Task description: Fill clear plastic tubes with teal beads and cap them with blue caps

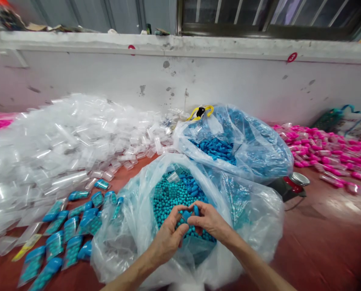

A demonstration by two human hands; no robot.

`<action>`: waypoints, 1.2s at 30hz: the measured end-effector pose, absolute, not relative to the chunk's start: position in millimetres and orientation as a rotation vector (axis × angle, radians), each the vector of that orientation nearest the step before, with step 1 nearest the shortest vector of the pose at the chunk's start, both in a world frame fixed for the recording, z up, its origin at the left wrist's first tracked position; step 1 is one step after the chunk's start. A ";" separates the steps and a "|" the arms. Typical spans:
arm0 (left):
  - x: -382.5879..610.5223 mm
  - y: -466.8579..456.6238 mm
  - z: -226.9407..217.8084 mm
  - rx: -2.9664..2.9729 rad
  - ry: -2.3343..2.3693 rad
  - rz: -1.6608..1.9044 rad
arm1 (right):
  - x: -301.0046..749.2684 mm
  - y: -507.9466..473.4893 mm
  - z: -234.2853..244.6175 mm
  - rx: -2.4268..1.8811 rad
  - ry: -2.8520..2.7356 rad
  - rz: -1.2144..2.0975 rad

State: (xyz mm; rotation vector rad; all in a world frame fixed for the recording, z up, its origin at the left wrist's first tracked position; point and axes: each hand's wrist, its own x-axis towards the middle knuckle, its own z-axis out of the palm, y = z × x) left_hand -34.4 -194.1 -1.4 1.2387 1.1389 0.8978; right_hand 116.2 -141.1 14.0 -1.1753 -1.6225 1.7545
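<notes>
Both my hands meet over a big clear plastic sack (131, 226) full of small teal balls (168, 198). My left hand (168, 236) and my right hand (209, 220) are curled, pinching a small blue piece (188, 213) between their fingertips, apparently with a clear little bag that I cannot make out well. Behind this sack a second sack (259, 149) holds blue capsule-shaped pieces (213, 147).
Filled little bags of teal balls with blue pieces (68, 234) lie at front left on the red floor (326, 238). A heap of clear empty bags (53, 145) fills the left. Pink filled bags (326, 153) lie at right, a small scale (292, 184) beside the sacks, a white wall (229, 81) behind.
</notes>
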 end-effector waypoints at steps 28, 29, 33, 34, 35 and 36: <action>-30.1 -195.2 -4.3 1.473 1.359 0.966 | 105.0 -150.8 -4.9 -1.188 -1.516 1.582; -29.3 -195.0 -4.8 1.475 1.376 0.994 | 104.2 -149.7 -5.6 -1.182 -1.536 1.566; -26.6 -194.4 -2.7 1.378 1.367 1.045 | 101.6 -146.7 -4.3 -1.188 -1.473 1.614; -26.6 -194.5 -1.5 1.377 1.375 1.043 | 101.2 -146.5 -4.0 -1.192 -1.451 1.635; -26.9 -194.6 -0.4 1.388 1.393 1.040 | 101.1 -146.6 -4.1 -1.195 -1.446 1.645; -27.6 -194.7 0.5 1.410 1.410 1.034 | 101.3 -146.8 -4.5 -1.195 -1.455 1.646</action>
